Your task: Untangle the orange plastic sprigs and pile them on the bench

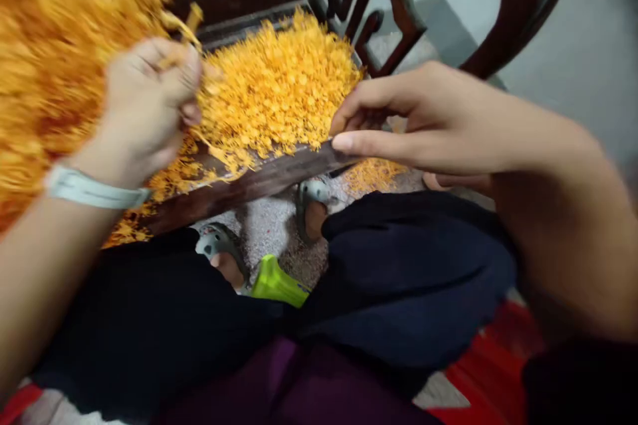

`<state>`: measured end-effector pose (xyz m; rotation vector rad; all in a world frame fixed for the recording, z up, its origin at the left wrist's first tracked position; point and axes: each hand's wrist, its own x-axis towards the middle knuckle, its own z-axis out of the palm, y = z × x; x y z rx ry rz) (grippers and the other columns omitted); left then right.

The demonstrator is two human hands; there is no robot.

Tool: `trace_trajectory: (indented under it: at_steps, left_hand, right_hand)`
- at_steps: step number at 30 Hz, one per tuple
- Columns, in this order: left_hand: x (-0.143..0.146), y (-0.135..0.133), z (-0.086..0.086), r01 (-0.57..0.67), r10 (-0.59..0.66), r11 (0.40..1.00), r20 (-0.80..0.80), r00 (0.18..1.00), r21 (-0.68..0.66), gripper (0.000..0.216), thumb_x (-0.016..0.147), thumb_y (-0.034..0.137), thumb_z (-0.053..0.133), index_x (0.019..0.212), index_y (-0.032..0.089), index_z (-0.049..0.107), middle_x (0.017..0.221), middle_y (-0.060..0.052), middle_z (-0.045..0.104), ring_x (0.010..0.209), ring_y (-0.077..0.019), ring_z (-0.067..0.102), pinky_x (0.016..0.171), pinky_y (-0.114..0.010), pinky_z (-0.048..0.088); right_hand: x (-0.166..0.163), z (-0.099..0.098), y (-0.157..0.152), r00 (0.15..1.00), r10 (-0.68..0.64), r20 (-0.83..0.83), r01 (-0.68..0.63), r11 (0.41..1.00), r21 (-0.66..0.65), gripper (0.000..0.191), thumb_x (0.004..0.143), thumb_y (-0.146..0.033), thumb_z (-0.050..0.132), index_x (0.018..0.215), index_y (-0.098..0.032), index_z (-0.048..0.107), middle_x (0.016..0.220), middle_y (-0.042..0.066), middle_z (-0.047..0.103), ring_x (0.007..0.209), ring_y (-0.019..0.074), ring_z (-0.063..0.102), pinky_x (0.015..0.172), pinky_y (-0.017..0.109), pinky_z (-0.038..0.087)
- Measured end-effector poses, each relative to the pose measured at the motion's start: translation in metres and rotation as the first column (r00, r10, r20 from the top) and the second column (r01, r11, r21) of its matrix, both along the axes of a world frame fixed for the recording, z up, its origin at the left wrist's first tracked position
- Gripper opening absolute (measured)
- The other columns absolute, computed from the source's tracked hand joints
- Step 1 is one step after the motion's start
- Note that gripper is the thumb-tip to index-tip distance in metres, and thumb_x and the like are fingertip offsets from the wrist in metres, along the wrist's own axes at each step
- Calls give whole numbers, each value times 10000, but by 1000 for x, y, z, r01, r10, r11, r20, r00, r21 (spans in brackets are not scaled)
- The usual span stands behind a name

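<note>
My left hand [149, 89], with a pale band on the wrist, is closed around a yellow-orange stem piece [187, 30] that sticks out above the fingers. It looks like plastic; motion blurs its detail. Beside that hand, a heap of small yellow-orange flower-like pieces [279, 86] lies on a dark wooden seat [259, 182]. At the heap's right front corner, by the seat's edge, is my right hand [413, 119]. Its thumb and forefinger tips are pressed together, and whatever may be between them is too small to see.
A larger orange-yellow heap [54, 66] rises at the left. Dark carved wooden armrest parts [393, 6] stand at the right back. Orange bits [373, 174] lie on the speckled floor, where a bright green object [276, 282] shows between my legs. Red plastic [493, 365] is beneath me.
</note>
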<state>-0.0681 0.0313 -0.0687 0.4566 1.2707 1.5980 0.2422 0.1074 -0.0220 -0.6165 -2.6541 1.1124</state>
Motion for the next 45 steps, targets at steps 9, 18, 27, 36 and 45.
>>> trace_trajectory:
  at_steps: [9, 18, 27, 36, 45]
  left_hand:
    - [23, 5, 13, 129, -104, 983, -178, 979, 134, 280, 797, 184, 909, 872, 188, 639, 649, 58, 556, 414, -26, 368, 388, -177, 267]
    - [26, 11, 27, 116, -123, 981, 37, 992, 155, 284, 833, 174, 875, 842, 171, 591, 883, 7, 714, 397, 20, 360, 369, -139, 303]
    - [4, 21, 41, 67, -87, 984, 111, 990, 167, 268, 787, -53, 689, 779, 181, 560, 746, 49, 610, 392, 0, 313, 366, -159, 283]
    - [-59, 29, 50, -65, 19, 966, 184, 983, 250, 269, 893, 73, 774, 761, 236, 606, 769, 49, 668, 426, -56, 143, 360, -289, 158]
    - [-64, 20, 57, -158, -80, 918, 561, 824, 363, 272, 1138, 201, 457, 876, 205, 531, 718, 70, 686, 398, -35, 187, 376, -241, 159]
  right_hand:
    - [-122, -28, 29, 912, -138, -385, -17, 928, -372, 395, 889, -516, 827, 861, -152, 678, 773, -11, 625, 708, 97, 506, 623, 267, 392]
    - [-134, -27, 28, 921, -173, -350, -118, 732, -671, 338, 933, -437, 768, 798, -181, 593, 747, -15, 606, 672, 96, 545, 650, 258, 478]
    - [-138, -14, 44, 899, 209, -385, -396, 764, -510, 324, 999, -443, 710, 886, -160, 602, 759, -17, 618, 686, 83, 560, 651, 224, 468]
    - [-119, 11, 62, 915, -57, -400, -32, 977, -212, 200, 940, -346, 807, 913, -185, 693, 798, -1, 643, 690, 105, 541, 626, 264, 451]
    - [-118, -9, 83, 967, -110, -229, 141, 983, 121, 351, 980, -497, 716, 1102, -168, 724, 997, 48, 708, 868, 161, 626, 787, 319, 506]
